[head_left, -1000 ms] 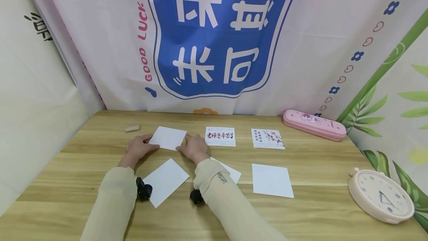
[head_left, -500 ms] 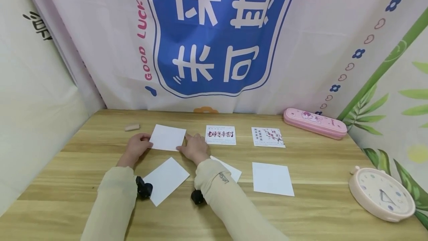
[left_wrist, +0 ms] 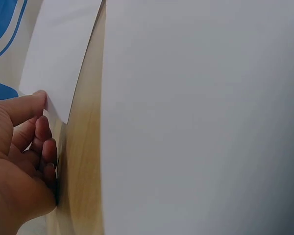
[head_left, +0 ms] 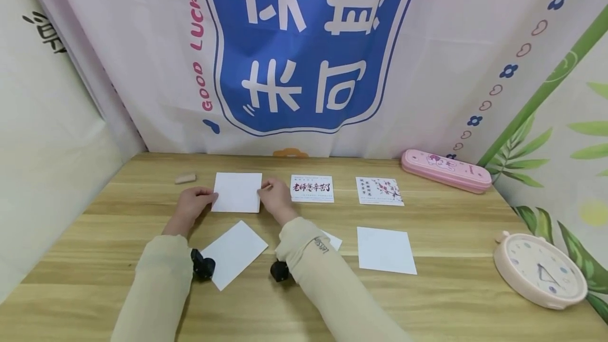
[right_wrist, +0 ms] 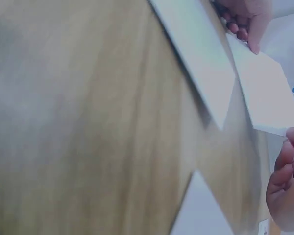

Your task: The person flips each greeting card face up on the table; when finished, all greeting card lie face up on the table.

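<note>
At the back left of the table, a blank white card (head_left: 237, 192) is held by both hands at its opposite side edges. My left hand (head_left: 190, 207) pinches the left edge; in the left wrist view its thumb lies on the card's border with the other fingers curled below. On the right edge, my right hand (head_left: 277, 197) pinches with thumb and forefinger, its other fingers curled, as the right wrist view shows. Just in front lies a slanted blank white card (head_left: 235, 254). Another white card (head_left: 334, 240) is mostly hidden under the right sleeve.
To the right lie a card with red characters (head_left: 312, 189), a card with a blossom print (head_left: 380, 191) and a blank white card (head_left: 386, 250). A small beige block (head_left: 185, 178) sits behind the left hand. A pink pencil case (head_left: 445, 170) and a round clock (head_left: 541, 271) stand at right.
The held card has turned slightly and now stands squarer to the table's back edge. My right hand has shifted up along its right edge, its fingers more curled.
</note>
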### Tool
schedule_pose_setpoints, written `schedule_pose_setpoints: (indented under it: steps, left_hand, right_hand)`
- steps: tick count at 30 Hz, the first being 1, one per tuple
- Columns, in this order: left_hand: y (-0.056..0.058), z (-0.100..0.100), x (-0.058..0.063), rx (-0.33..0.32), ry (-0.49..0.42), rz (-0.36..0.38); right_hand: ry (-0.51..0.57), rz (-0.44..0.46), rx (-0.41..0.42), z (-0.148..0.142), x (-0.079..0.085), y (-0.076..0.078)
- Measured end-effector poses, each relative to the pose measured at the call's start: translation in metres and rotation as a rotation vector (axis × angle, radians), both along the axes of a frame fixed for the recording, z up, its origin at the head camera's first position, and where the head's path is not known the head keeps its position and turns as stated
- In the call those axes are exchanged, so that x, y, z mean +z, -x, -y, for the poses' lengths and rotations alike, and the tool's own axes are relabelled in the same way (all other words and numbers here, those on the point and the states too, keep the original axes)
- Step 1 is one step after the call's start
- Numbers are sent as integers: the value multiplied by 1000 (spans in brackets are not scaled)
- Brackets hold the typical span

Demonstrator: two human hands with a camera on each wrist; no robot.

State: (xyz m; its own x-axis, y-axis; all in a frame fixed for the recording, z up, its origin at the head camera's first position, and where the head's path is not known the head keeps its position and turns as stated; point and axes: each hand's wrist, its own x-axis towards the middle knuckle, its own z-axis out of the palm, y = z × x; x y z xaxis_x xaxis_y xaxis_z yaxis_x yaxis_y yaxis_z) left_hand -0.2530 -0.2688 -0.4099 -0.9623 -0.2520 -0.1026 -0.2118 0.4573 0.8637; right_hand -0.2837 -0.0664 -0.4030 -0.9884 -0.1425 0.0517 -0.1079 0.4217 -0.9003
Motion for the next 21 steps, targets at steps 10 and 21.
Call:
schedule_pose_setpoints:
  steps: [10, 21]
  left_hand:
    - [-8, 3, 16, 31, -128, -27]
    - [2, 16, -3, -44, -515, -132]
  right_hand:
    - [495, 225, -18, 4, 1, 2]
    - [692, 386, 1, 1, 9, 1]
